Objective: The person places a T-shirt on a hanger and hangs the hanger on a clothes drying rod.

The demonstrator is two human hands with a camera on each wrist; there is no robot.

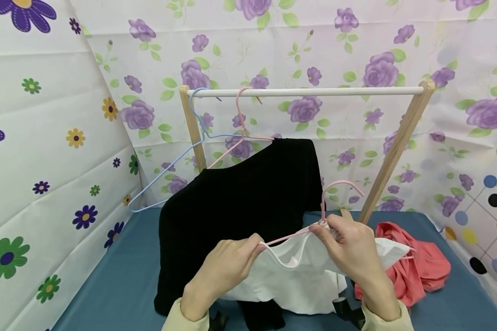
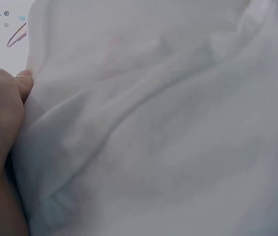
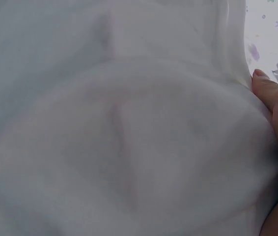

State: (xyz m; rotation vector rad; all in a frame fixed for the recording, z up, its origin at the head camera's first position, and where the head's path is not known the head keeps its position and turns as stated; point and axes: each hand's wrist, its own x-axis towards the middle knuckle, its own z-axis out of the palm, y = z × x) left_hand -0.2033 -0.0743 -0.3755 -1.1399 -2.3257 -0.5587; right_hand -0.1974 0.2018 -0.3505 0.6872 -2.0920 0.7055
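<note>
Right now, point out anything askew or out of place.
The coral cloth lies crumpled at right on the blue surface; it looks odd because the black shirt hangs from the white rail.

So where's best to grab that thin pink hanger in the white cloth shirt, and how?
I'd pinch the thin pink hanger by its short upright stem, reaching in from the right, near side. The stem stands bare above the white cloth shirt, close to the right hand, and a low pinch should leave the curved hook free.
</note>
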